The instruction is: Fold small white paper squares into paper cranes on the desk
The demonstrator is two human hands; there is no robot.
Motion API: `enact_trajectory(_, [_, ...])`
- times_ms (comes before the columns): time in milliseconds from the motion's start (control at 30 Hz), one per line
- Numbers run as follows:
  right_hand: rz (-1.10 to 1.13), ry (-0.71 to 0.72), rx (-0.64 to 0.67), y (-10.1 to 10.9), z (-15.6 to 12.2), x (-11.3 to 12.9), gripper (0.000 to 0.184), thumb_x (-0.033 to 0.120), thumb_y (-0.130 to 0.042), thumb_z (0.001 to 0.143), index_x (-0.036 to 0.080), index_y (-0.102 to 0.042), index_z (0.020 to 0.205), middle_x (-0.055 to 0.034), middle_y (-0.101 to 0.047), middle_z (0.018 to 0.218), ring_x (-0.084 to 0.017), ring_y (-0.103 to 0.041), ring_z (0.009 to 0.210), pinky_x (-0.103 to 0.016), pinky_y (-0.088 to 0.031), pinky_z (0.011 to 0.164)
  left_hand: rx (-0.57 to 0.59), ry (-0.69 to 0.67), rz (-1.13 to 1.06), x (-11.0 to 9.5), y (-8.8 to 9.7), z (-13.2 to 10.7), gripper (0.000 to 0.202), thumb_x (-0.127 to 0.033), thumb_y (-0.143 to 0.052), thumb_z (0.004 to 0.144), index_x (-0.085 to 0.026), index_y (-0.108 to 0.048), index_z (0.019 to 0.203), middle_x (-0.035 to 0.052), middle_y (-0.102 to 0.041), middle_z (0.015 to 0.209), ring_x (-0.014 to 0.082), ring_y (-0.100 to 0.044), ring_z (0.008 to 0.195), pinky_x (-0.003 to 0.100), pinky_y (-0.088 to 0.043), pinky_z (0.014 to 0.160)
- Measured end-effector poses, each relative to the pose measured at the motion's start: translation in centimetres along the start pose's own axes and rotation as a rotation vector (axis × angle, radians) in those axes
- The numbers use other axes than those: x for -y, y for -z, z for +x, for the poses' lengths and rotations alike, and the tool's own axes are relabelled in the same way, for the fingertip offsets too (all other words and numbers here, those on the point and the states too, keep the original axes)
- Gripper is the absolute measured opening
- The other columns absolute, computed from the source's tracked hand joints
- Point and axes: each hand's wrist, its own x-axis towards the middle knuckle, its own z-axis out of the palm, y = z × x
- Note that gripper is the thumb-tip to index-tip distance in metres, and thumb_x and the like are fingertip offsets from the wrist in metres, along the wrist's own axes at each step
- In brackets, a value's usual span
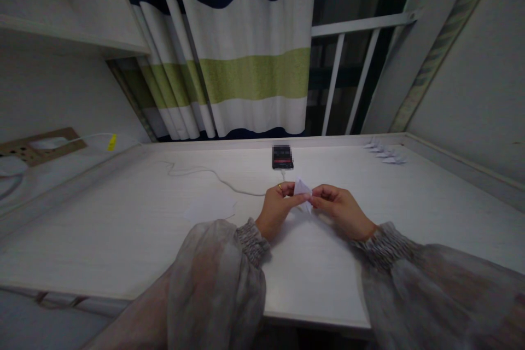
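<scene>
A small folded white paper (302, 188) is held up between both hands, over the middle of the desk. My left hand (279, 205) is closed on its left side, the thumb pressed across the front; a ring shows on one finger. Thumb and fingertips of my right hand (341, 208) pinch the paper's right edge. The paper looks like a pointed, layered triangle, and its lower part is partly covered by the thumbs. Just beyond the hands lies a phone (283, 157) with a lit screen.
A white cable (221, 178) runs from the phone leftward over the white desk (135, 240). Several folded white paper pieces (384, 152) stand in a row at the back right. Pale paper sheets (209, 205) lie left of my hands. A power strip (45, 145) is at the left wall.
</scene>
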Motion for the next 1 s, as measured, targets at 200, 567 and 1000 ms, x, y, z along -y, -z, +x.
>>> enact_trajectory(200, [-0.029, 0.059, 0.005, 0.2, 0.1, -0.3, 0.025, 0.037, -0.064, 0.062, 0.015, -0.054, 0.065, 0.0045, -0.045, 0.057, -0.006, -0.037, 0.05, -0.021, -0.027, 0.046, -0.041, -0.011, 0.05, 0.1, 0.2, 0.2, 0.021, -0.027, -0.07, 0.055, -0.012, -0.065, 0.068, 0.0022, -0.062, 0.067, 0.0091, -0.051, 0.06, 0.024, -0.04, 0.062])
enact_trajectory(567, [-0.168, 0.146, 0.013, 0.3, -0.3, 0.6, 0.023, 0.038, -0.058, 0.068, 0.015, -0.062, 0.069, -0.0006, -0.057, 0.067, -0.012, -0.049, 0.064, -0.025, -0.037, 0.062, -0.075, 0.042, 0.087, -0.4, -0.2, -0.1, 0.025, -0.029, -0.072, 0.052, -0.011, -0.055, 0.053, -0.0028, -0.052, 0.05, 0.0056, -0.043, 0.049, 0.02, -0.033, 0.051])
enact_trajectory(1000, [-0.474, 0.373, 0.034, 0.5, -0.3, 0.8, 0.022, 0.029, -0.048, 0.078, 0.016, -0.06, 0.064, -0.0009, -0.054, 0.064, -0.012, -0.05, 0.063, -0.024, -0.04, 0.061, -0.053, 0.075, 0.131, -0.1, 0.0, -0.1, 0.031, -0.032, -0.071, 0.054, -0.012, -0.048, 0.047, -0.0046, -0.046, 0.045, 0.0052, -0.04, 0.046, 0.021, -0.031, 0.049])
